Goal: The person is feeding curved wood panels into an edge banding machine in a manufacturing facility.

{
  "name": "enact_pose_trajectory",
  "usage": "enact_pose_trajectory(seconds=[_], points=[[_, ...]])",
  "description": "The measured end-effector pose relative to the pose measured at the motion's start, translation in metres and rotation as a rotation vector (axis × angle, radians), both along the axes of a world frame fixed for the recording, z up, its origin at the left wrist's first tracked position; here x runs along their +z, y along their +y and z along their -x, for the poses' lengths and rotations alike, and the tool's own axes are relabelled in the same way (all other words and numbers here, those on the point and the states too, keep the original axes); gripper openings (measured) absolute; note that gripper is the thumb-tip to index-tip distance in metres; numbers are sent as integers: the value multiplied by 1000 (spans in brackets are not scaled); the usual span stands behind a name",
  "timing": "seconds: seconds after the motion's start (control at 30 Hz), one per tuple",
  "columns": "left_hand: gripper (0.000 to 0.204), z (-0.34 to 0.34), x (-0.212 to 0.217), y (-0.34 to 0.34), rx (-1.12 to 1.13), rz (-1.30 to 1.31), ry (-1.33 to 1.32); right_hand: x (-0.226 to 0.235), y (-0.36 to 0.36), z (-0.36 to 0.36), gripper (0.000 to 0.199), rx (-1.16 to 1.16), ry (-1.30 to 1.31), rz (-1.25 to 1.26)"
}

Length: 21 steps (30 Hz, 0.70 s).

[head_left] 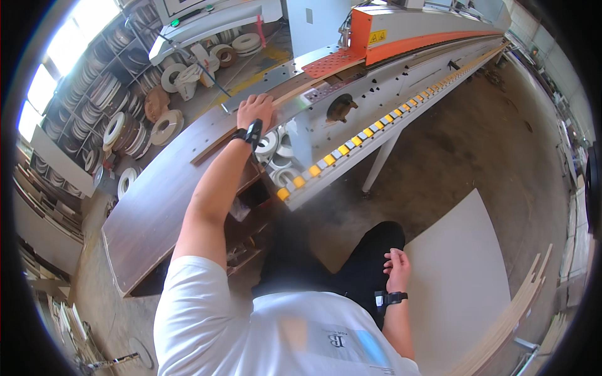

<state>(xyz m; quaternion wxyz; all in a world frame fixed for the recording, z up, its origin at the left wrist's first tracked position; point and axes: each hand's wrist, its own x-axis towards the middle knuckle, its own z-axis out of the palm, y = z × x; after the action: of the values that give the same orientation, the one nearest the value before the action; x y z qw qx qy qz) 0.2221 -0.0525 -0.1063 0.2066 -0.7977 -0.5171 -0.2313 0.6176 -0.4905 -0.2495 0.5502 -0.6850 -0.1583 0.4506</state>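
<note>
My left hand (257,110) is stretched forward over a long narrow wooden strip (213,145), its bent fingers gripping it. The strip lies along the edge of a brown wood-grain tabletop (169,182) and runs toward the orange guard (359,34) of a long edge-banding machine (433,31). Beneath my hand, part of the strip is hidden. My right hand (397,271) hangs beside my right thigh with nothing in it, fingers loosely bent and partly apart.
A rail with yellow and white rollers (343,149) runs along the machine's near side, on a slanted leg (381,161). Shelves of banding rolls (103,91) stand at the far left. A large pale panel (461,269) and stacked strips (514,316) lie at my right.
</note>
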Motion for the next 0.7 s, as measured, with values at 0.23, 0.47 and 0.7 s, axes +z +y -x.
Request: enact_pose_trajectory(seconds=[0.23, 0.47, 0.7], points=[[35, 109, 3, -72, 28, 31, 25, -1, 5, 0, 15, 62, 26, 9], [34, 209, 64, -49, 183, -47, -147, 2, 3, -1, 17, 26, 105, -31], [44, 240, 141, 73, 219, -167, -624, -8, -56, -30, 23, -172, 11, 9]])
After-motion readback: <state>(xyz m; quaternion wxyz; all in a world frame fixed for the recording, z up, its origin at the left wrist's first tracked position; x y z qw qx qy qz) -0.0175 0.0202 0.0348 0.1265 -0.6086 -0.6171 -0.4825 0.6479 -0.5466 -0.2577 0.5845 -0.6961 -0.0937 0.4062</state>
